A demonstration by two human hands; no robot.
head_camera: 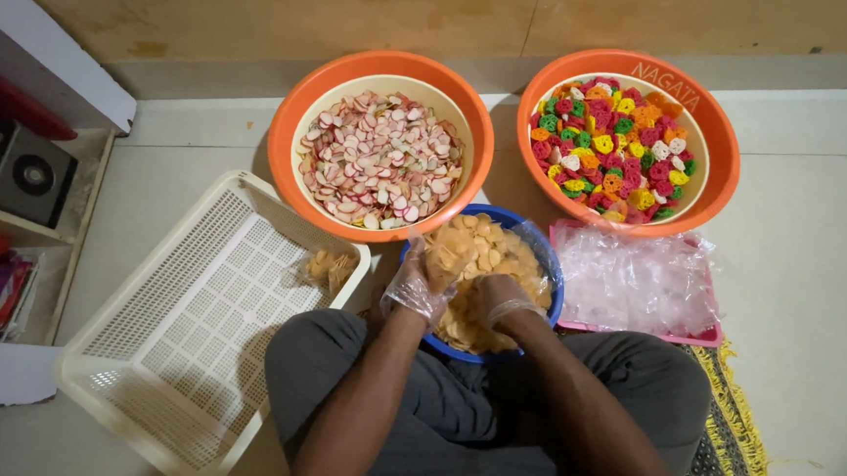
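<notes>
One view only, from a camera worn on the head of a seated person, looking almost straight down over the lap at the floor. It sits close: the knees fill the 6 o'clock edge, the wall base runs along 12 o'clock, a shelf unit (15,193) cuts in at 9 o'clock, and a fringed mat (734,453) lies toward 4 o'clock.

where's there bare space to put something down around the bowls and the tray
Most of the white mesh tray is bare; one small bag of chips sits at its far corner. Open floor lies right of the pink tray of plastic bags. It is crowded where both hands work in the blue bowl beneath the two orange bowls.
</notes>
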